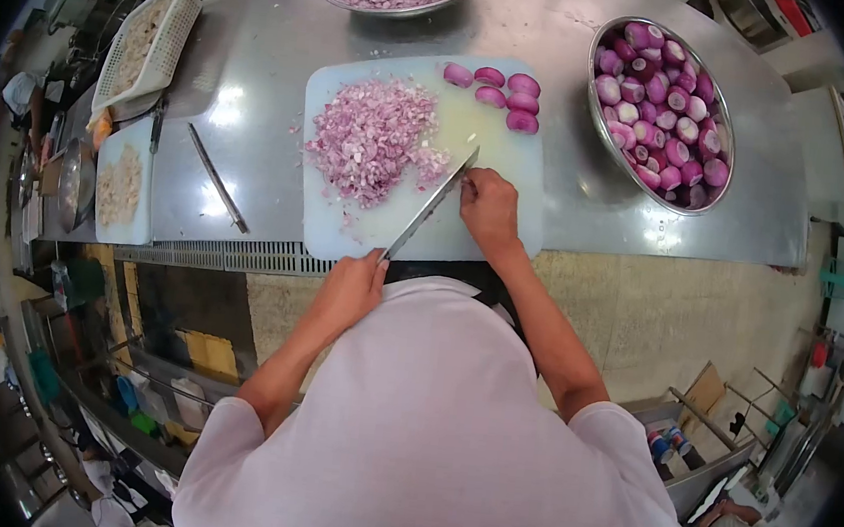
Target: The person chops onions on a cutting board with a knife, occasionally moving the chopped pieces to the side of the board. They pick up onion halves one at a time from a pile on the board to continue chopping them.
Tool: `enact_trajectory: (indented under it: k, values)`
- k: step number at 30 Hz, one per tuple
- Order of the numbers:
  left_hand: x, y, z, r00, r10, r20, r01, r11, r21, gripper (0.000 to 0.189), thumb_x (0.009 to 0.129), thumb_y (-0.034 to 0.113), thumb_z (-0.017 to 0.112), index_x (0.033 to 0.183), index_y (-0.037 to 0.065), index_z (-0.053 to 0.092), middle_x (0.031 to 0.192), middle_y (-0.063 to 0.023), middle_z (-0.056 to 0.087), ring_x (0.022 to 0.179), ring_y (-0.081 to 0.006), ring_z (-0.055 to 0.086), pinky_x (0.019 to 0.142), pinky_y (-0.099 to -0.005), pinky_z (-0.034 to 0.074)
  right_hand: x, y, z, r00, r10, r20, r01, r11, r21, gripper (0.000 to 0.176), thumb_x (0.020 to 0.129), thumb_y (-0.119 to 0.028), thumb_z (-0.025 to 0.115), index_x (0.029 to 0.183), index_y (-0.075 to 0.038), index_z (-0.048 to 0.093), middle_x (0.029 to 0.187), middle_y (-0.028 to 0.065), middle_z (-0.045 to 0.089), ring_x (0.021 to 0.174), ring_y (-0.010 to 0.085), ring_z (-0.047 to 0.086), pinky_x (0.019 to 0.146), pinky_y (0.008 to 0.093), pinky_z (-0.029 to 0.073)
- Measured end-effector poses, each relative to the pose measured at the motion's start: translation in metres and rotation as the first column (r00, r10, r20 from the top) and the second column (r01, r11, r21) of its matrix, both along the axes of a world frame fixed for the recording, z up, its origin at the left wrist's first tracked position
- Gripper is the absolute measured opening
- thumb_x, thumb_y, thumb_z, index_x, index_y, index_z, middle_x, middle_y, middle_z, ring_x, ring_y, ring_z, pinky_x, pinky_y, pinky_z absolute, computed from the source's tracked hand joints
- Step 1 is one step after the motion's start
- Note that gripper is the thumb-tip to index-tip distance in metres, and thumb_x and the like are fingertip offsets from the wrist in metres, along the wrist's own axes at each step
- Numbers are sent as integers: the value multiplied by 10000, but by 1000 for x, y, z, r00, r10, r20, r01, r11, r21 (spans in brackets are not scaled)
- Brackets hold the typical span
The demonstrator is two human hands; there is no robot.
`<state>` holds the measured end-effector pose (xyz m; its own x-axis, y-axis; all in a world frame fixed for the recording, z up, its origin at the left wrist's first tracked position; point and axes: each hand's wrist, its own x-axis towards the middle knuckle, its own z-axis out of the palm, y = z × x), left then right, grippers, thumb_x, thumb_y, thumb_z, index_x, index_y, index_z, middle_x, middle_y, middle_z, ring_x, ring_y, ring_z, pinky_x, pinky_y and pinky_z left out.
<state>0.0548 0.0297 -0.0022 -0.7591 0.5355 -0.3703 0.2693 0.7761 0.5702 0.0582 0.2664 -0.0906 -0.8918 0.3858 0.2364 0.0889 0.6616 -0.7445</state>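
Note:
A long knife (434, 204) slants over the near part of the pale cutting board (414, 238), its tip pointing away to the right. My left hand (347, 292) is closed around its handle end at the board's near edge. With curled fingers, my right hand (490, 209) pinches the blade close to the tip. A heap of chopped red onion (371, 139) covers the board's left half, and a smaller clump (430, 166) lies beside the blade. Several peeled onion halves (491, 96) sit at the board's far right corner.
A steel bowl (597, 103) of peeled red onions stands right; another bowl (364, 8) of chopped onion is at the back. A narrow metal rod (217, 177) lies left of the board. Farther left are a white basket (184, 27) and a second board (139, 224) with pale chopped food.

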Motion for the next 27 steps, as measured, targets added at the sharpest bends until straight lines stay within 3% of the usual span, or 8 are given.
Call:
enact_trajectory:
  k: [4,10,14,16,21,23,26,27]
  values:
    - [-2,8,21,997,37,71,-37,999,-3,223,961,155,537,1067,-15,635,729,-296,611,720,-487,608,667,-543,480,10,30,3,994,-101,-41,102,995,17,60,781,8,632,828,-15,662,788,188,644,737,382,641,674,451,517]
    - [-4,0,-13,997,-40,72,31,991,130,248,962,195,545,1013,-30,634,750,-304,610,754,-491,605,682,-549,467,2,82,27,972,-214,-95,221,973,69,70,793,22,652,858,8,673,784,184,653,671,331,653,613,415,513]
    - [-29,-19,-18,981,156,118,-169,980,109,258,964,196,546,996,-45,633,755,-303,613,767,-485,610,680,-542,467,-22,86,35,979,-134,-155,140,990,30,124,798,27,649,913,12,693,849,197,672,733,349,668,671,402,528]
    - [-31,-21,-9,973,227,-44,-222,970,95,275,981,204,547,930,-58,614,672,-272,575,608,-429,567,580,-462,437,-40,83,38,985,-73,-156,87,992,88,134,802,23,639,922,13,696,873,199,677,770,363,665,711,412,529]
    - [-3,-5,-3,992,70,102,-89,977,193,271,976,211,557,928,-51,604,720,-283,584,655,-415,585,623,-466,446,-95,83,26,965,74,-253,2,957,289,156,815,0,617,940,10,709,916,208,685,856,398,652,804,451,516]
    - [-6,-11,-18,986,125,109,-146,966,212,266,973,210,561,927,-49,603,720,-279,587,655,-418,582,621,-466,445,-110,87,21,994,112,10,-109,947,303,156,822,-24,624,945,1,718,927,217,686,866,402,650,799,471,508]
    - [-20,-23,-25,962,222,159,-243,960,135,246,966,201,567,951,-41,608,727,-272,597,673,-450,578,620,-471,447,-109,79,27,984,120,135,-153,949,274,139,815,-24,638,926,-1,720,931,223,686,884,397,650,776,468,506]
    - [-23,-25,-19,965,257,55,-262,954,142,241,966,198,565,970,-39,610,729,-271,601,687,-460,584,623,-480,448,-104,72,27,982,131,138,-165,947,277,139,815,-24,638,926,-1,720,931,223,686,884,397,650,776,468,506]
